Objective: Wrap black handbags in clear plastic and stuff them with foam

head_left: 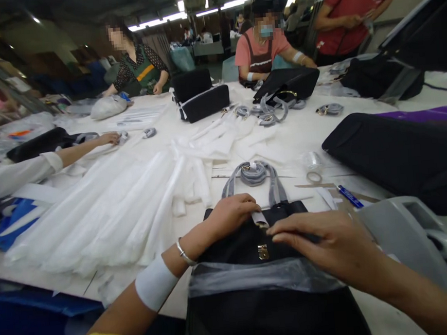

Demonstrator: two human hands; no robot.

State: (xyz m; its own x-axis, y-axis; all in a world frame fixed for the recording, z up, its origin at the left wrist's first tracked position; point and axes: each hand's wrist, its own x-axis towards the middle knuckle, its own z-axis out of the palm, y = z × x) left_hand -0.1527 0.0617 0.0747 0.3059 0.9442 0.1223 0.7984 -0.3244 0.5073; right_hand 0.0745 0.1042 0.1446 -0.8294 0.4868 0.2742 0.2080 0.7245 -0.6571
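Note:
A black bag (273, 313) lies in front of me, with a clear plastic strip (255, 277) across it and a gold clasp (263, 252) at its middle. Its wrapped grey handles (277, 186) point away from me, around a coiled strap (253, 173). My left hand (231, 216) is closed on a small white wrapped tab (259, 219) above the clasp. The fingertips of my right hand (314, 232) pinch together at the tab's lower end; what they hold is too small to make out.
White foam sheets (107, 213) are piled at the left. A tape roll (314, 177), a blue marker (350, 196), a grey tape dispenser (418, 240) and a black bag (396, 159) are at the right. Another person's arm (75, 152) reaches in from the left; several people stand beyond.

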